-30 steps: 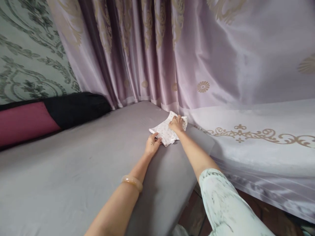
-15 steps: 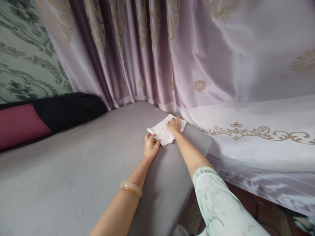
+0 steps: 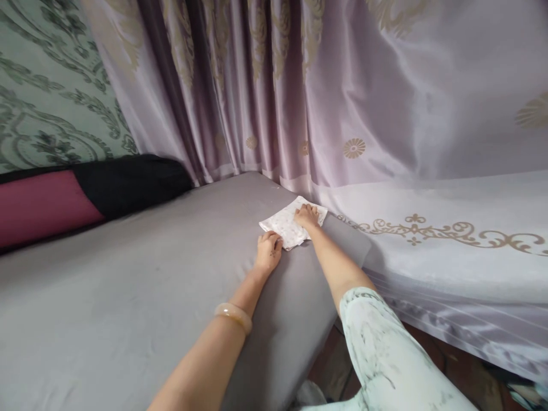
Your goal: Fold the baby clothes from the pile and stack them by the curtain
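A folded white cloth point(image 3: 286, 224) with a faint small print lies near the far corner of the grey bed surface point(image 3: 171, 297). A small white tag shows at its near edge. My left hand point(image 3: 269, 251), with a pale bangle on its forearm, is closed at the cloth's near left edge, fingers curled onto that edge. On top of the cloth's right part rests my right hand point(image 3: 307, 217), its fingers bent a little and somewhat apart, pressing down on the fabric. The undersides of both hands' fingertips are hidden.
A black and dark pink bolster point(image 3: 141, 182) lies along the back left edge. Shiny lilac curtains point(image 3: 342, 85) with gold patterns hang behind and to the right, close to the cloth. Green patterned wallpaper point(image 3: 51, 85) is at the left. Floor shows past the bed's right edge.
My left hand's fingers have drawn closer together at the cloth's edge. The cloth's left edge looks flatter. My right hand stays on top; the view has shifted slightly.
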The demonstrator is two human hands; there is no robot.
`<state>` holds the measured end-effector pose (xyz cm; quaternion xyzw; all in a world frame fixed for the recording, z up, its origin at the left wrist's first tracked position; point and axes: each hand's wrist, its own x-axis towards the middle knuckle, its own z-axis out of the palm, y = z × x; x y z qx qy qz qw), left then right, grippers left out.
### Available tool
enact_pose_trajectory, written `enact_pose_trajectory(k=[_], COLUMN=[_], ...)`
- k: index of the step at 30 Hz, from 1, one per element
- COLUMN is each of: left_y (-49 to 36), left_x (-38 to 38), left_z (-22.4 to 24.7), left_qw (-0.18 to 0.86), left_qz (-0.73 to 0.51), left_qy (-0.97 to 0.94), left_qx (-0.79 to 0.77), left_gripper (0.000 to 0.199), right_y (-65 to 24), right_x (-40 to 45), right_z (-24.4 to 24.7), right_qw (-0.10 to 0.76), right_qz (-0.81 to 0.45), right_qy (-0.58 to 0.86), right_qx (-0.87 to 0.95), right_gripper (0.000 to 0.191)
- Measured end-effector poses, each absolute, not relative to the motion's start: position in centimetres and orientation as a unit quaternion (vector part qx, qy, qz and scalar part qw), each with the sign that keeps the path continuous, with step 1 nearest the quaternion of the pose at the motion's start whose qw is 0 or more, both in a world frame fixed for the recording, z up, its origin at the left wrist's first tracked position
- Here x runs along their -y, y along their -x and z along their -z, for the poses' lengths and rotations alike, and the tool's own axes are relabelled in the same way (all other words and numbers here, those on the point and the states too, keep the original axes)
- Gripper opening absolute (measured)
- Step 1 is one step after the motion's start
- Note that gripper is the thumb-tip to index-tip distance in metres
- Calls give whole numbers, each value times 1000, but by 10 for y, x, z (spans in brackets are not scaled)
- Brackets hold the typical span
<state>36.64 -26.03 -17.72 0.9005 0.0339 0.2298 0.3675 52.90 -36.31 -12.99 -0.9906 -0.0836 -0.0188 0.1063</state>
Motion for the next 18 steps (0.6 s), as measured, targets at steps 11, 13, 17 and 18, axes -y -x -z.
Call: enact_pose_trajectory(k=[11, 13, 17, 18], left_y=[-308, -289, -246, -235], left_x=[220, 203, 168, 160], left_z=[181, 180, 177, 177], left_qw=[313, 294, 253, 244], left_qz=[-147, -132, -115, -114], left_qy=[-937, -945, -960, -962], left_qx=[52, 52, 42, 40], left_gripper=[37, 37, 40, 41], right_y=[-446, -438, -437, -437], right_x=[342, 340, 338, 337], right_z=[130, 134, 138, 139], right_qw=[68, 58, 44, 42], right_qz=[-39, -36, -37, -38], right_qy=[926, 920, 922, 923], right_qx=[369, 385, 383, 380], right_gripper=[57, 57, 57, 57])
